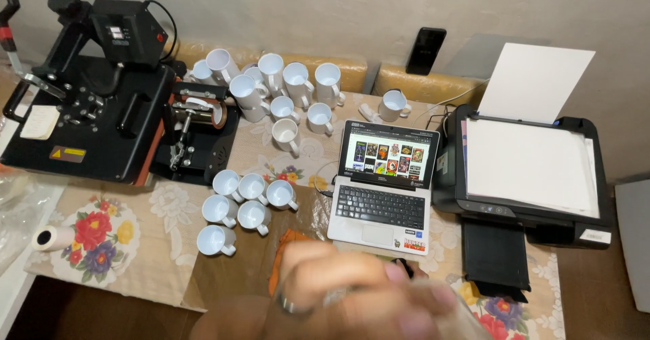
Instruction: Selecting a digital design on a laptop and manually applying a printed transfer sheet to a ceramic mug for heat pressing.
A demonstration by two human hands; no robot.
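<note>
Blurred at the near edge, just short of the open laptop and right of six white mugs: ringed left hand against a pale see-through thing, grip unreadable, probably best moved slowly, clear of the mugs.

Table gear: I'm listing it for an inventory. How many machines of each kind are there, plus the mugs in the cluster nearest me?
Heat presses: 2
Laptop: 1
Printer: 1
Mugs in near cluster: 6
Total: 10
</note>
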